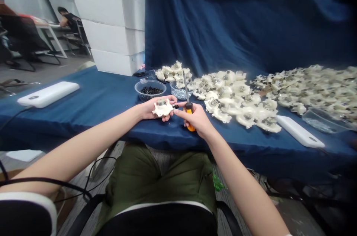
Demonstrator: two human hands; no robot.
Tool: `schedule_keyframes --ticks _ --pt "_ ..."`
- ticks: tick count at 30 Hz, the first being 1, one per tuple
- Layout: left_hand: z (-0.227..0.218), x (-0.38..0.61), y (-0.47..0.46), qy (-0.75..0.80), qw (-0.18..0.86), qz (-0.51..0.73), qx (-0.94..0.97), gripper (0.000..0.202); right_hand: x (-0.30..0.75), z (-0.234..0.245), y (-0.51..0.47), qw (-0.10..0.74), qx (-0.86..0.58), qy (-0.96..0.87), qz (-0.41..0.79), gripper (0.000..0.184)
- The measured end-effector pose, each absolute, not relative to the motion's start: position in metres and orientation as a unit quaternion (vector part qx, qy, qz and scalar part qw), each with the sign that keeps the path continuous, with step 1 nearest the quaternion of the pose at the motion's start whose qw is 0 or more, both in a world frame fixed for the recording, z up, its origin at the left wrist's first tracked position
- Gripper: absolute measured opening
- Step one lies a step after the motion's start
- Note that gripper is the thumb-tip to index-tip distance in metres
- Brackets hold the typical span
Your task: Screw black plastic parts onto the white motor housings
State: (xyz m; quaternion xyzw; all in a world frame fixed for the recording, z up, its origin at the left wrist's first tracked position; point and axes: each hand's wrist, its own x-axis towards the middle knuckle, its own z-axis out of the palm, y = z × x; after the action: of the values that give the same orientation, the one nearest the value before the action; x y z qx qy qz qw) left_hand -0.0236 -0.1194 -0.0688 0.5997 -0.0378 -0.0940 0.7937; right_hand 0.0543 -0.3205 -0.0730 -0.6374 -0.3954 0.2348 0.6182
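My left hand [150, 109] cradles a cream plastic housing [162, 107] with a grey metal hub on top, fingers curled under it. My right hand [195, 116] grips an orange-handled screwdriver [187, 98], shaft pointing up and away. Its thumb and forefinger pinch a small black piece [176, 106] against the housing's right edge. Both hands hover over the near edge of the blue-covered table [106, 98].
Two clear tubs sit just beyond my hands: one of black parts [150, 90], one of silvery screws [180, 93]. Heaps of cream housings [240, 98] spread rightward. White flat devices lie at left [48, 94] and right [299, 131]. White boxes [111, 20] are stacked behind; a person sits far left.
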Motion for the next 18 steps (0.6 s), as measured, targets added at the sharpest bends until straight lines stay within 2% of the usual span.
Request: schedule_keyframes --ticks 9,18 --pt "-0.067 -0.025 -0.118 -0.046 0.81 -0.115 0.574 0.011 0.038 -0.074 -0.314 0.636 -0.647 -0.379 0.18 0.051" --pt "-0.061 -0.029 -0.12 -0.039 0.82 -0.105 0.561 0.021 0.025 -0.072 -0.311 0.653 -0.646 -0.38 0.108 0.044"
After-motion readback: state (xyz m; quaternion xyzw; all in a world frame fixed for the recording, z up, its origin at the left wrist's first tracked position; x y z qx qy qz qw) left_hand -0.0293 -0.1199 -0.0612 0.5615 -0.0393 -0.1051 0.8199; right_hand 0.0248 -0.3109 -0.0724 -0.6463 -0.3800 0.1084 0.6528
